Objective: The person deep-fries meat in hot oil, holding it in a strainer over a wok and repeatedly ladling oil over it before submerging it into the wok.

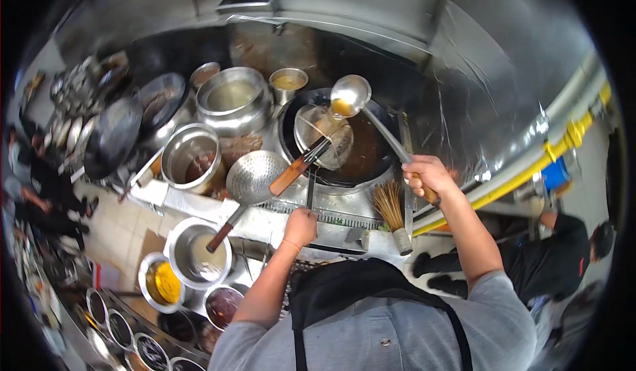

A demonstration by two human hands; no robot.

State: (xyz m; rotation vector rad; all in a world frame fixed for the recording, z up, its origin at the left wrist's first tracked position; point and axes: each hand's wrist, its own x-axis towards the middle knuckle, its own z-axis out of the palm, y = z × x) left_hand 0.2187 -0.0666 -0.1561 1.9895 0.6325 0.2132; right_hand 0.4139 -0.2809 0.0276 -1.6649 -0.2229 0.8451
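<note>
My right hand (427, 180) is closed around the wooden end of a long steel ladle (396, 142). The ladle's bowl is over the back of a dark wok (289, 120) and has some amber liquid in it. My left hand (302, 228) grips a dark wok handle (311, 191) that runs up to the wok's near rim. A round wire-mesh strainer (340, 147) rests across the wok, its wooden handle (289, 176) sticking out toward me, untouched by either hand. Dark brown liquid shows in the wok's right side.
Left of the wok are a perforated skimmer (257, 177), a steel pot (173, 183) and a larger pot (211, 119). A bamboo brush (389, 207) stands at the right. Pots of sauces sit at lower left. Other people (550, 255) are at right and far left.
</note>
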